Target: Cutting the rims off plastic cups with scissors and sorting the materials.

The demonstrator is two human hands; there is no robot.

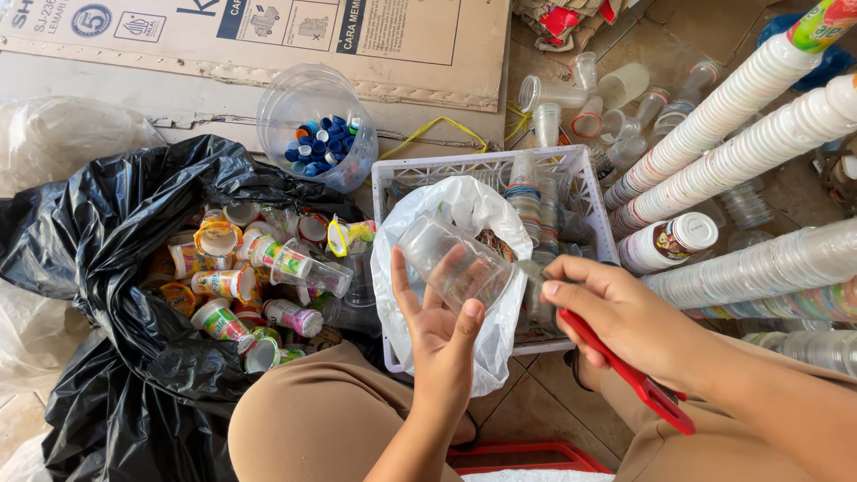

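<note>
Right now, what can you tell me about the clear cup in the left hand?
The clear plastic cup looks thin, see-through and empty, with no label showing. It lies tilted, its open mouth toward the upper left. The left hand cradles it from below, fingers around its sides, above a white plastic bag in a white crate.

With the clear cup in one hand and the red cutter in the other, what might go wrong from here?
1. The red-handled cutter in the right hand works at the rim of the clear plastic cup, close to the left hand fingers; a slip might nick them.
2. The cup is thin and held only by fingertips; it may crumple or drop.
3. The white plastic bag sags over the white crate; trimmings might miss it.
</note>
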